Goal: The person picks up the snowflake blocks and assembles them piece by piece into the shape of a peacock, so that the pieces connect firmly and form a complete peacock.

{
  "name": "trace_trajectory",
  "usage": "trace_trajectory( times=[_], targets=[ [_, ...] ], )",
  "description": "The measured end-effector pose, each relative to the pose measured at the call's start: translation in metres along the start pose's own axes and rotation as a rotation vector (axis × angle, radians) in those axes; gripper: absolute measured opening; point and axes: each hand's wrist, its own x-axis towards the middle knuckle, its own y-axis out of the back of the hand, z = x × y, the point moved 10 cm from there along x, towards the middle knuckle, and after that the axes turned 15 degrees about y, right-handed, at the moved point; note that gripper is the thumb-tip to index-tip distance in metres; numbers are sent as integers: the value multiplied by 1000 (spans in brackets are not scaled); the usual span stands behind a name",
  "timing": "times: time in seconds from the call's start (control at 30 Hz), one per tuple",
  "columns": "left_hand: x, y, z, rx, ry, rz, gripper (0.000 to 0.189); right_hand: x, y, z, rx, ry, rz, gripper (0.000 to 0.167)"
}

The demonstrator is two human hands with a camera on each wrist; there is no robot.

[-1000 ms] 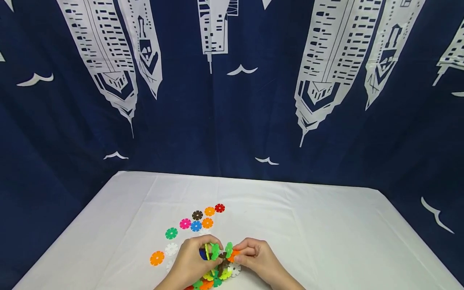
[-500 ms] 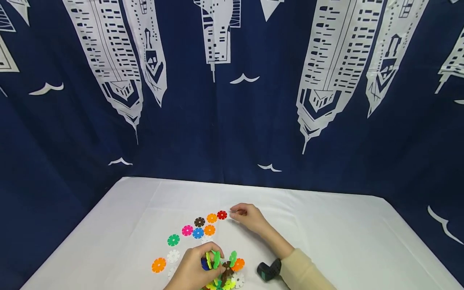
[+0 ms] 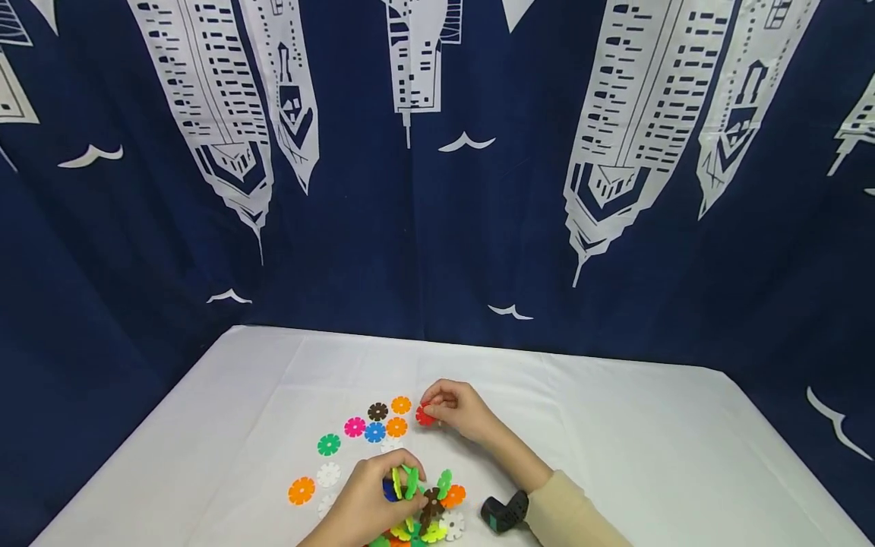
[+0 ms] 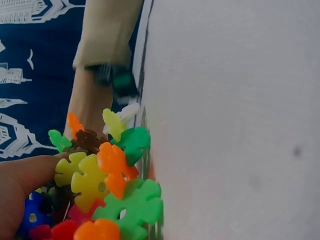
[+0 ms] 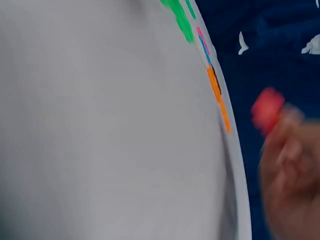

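My left hand (image 3: pixel 379 494) grips a cluster of interlocked flower-shaped plastic discs near the table's front edge. The cluster mixes yellow, green, brown, orange, white and blue discs; in the left wrist view a green disc (image 4: pixel 131 210) and an orange disc (image 4: pixel 114 167) show close up. Farther back, my right hand (image 3: pixel 461 410) pinches a red disc (image 3: pixel 424 415) between thumb and fingers. That red disc (image 5: pixel 267 109) is blurred in the right wrist view, lifted off the cloth.
Loose discs lie left of my right hand: orange (image 3: pixel 401 405), brown (image 3: pixel 377 412), blue (image 3: pixel 374 432), pink (image 3: pixel 355 427) and green (image 3: pixel 329 444). Another orange disc (image 3: pixel 301 491) lies farther left, near white ones (image 3: pixel 328 475). A dark wrist camera (image 3: pixel 504 513) sits on my right forearm.
My right hand has left the cluster, reached to the back of the loose discs and picked up the red one. My left hand still holds the cluster.
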Motion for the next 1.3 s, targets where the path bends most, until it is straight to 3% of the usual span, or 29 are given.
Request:
trace_trajectory(
  times=[0.1,0.17,0.27,0.33,0.63,0.83,0.97,1.17,1.3],
  targets=[
    [1,1,-1,-9,-13,-1,22,-18,-10,-12,334,-22,-29,10],
    [2,1,-2,-27,-5,-4,22,-29,-19,-16,495,-44,-63,6],
    [3,0,-4,-44,13,-9,23,-40,-31,-16,664,-79,-106,15],
    [4,0,-6,-46,23,-6,23,-45,-36,-14,718,-93,-113,18],
    [7,1,-11,-51,66,-20,23,-48,-42,-12,708,-48,-134,10],
    [8,0,-14,-72,67,-46,24,-47,-52,-24,744,26,-205,15],
    [8,0,-14,-81,72,-54,24,-48,-54,-26,752,10,-219,14],
    [9,3,-22,-134,134,-52,23,-50,-53,-35,735,7,-221,26],
    [11,6,-32,-222,204,-57,24,-59,-53,-44,629,26,-250,37]
  ],
)
